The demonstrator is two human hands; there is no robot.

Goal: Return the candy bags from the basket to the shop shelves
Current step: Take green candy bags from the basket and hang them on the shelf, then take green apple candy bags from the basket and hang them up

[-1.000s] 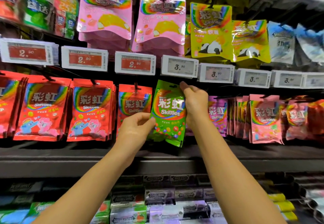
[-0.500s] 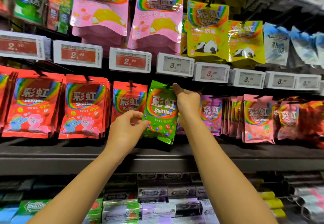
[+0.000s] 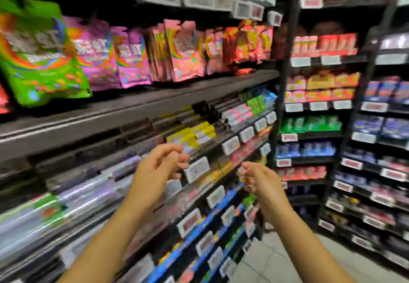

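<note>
The green Skittles bag (image 3: pixel 37 54) hangs in the row of candy bags at the upper left, beside purple bags (image 3: pixel 97 56) and pink bags (image 3: pixel 183 50). My left hand (image 3: pixel 159 169) floats in front of the lower shelves with its fingers loosely curled and nothing in it. To its right, my right hand (image 3: pixel 256 178) is also loosely curled and holds nothing. Both hands are well below and to the right of the green bag. The basket is out of view. The frame is blurred by motion.
A dark shelf ledge (image 3: pixel 155 101) runs under the hanging bags. Below it are rows of gum packs and price tags (image 3: pixel 197 168). A second shelving unit (image 3: pixel 332 105) with packets stands at the right. Tiled floor (image 3: pixel 278 260) shows at the bottom right.
Both hands have let go of the green bag and dropped away from it; it now hangs on the shelf. My view has swung to the right and down along the aisle.
</note>
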